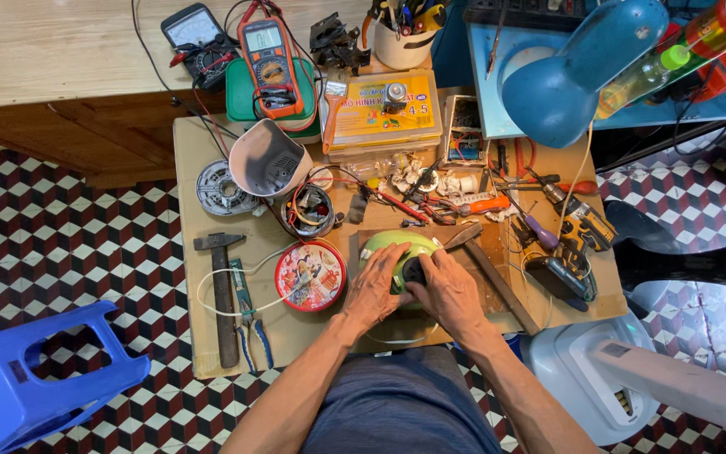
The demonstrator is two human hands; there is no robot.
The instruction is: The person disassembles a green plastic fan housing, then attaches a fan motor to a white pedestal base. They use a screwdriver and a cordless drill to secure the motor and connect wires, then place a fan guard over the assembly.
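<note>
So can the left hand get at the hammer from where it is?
Probably yes. The left hand rests on the green housing; the hammer lies uncovered further left, past the round red tin and white cord.

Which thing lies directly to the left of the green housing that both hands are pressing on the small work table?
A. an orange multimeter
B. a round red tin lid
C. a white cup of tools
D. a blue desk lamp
B: the round red tin lid lies flat just beside the left hand, which with the right hand presses on the green housing.

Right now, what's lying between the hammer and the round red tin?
In the head view, blue-handled pliers and a looping white cord lie between the hammer and the red tin.
</note>
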